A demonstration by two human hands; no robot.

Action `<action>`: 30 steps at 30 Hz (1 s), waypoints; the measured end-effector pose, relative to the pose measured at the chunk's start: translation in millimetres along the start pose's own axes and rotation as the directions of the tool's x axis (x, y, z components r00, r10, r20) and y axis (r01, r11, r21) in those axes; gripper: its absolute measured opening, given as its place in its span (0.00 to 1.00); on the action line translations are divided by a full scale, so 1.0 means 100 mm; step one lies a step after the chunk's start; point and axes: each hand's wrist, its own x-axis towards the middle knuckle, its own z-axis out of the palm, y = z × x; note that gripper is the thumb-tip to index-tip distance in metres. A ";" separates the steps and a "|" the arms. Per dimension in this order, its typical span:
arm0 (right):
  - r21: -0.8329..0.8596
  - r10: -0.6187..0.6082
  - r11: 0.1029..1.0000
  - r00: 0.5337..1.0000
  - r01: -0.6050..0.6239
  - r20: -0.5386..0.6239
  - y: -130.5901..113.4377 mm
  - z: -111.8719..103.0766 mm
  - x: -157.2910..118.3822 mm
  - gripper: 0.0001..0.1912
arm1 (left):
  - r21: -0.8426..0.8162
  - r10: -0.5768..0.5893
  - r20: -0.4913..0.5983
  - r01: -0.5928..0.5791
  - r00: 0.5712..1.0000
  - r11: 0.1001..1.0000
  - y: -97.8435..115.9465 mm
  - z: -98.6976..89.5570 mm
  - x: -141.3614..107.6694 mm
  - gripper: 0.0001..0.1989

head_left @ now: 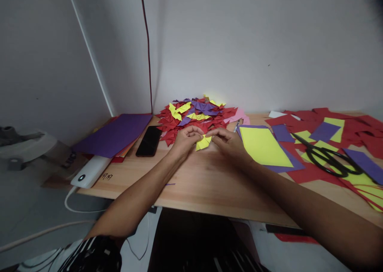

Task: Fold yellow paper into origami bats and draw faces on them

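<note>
A small piece of folded yellow paper with visible creases is held just above the wooden table. My left hand pinches its left upper side between thumb and fingers. On the other side, my right hand grips the right upper edge, fingers closed. Right behind both hands lies a heap of folded paper pieces in red, yellow and purple. A stack of yellow paper sheets on purple ones rests beside my right forearm.
Black-handled scissors lie among paper scraps on the right. At left are a black phone, a stack of purple sheets and a white power bank with a cable at the table's edge. A wall stands behind the table.
</note>
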 end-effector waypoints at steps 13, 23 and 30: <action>-0.058 -0.060 0.996 0.997 0.062 0.038 -0.03 -0.01 -0.01 0.09 | 0.030 -0.012 0.054 0.010 0.998 1.000 -0.05 -0.01 -0.01 0.15; 0.049 0.050 0.997 0.993 -0.055 0.104 0.06 0.03 -0.01 0.10 | 0.409 0.251 0.057 -0.252 0.966 0.877 -0.07 0.00 -0.03 0.09; -0.013 0.051 0.999 0.996 -0.051 0.073 0.03 0.04 -0.02 0.06 | 0.498 0.288 0.099 -0.299 0.952 0.814 -0.03 0.03 -0.06 0.07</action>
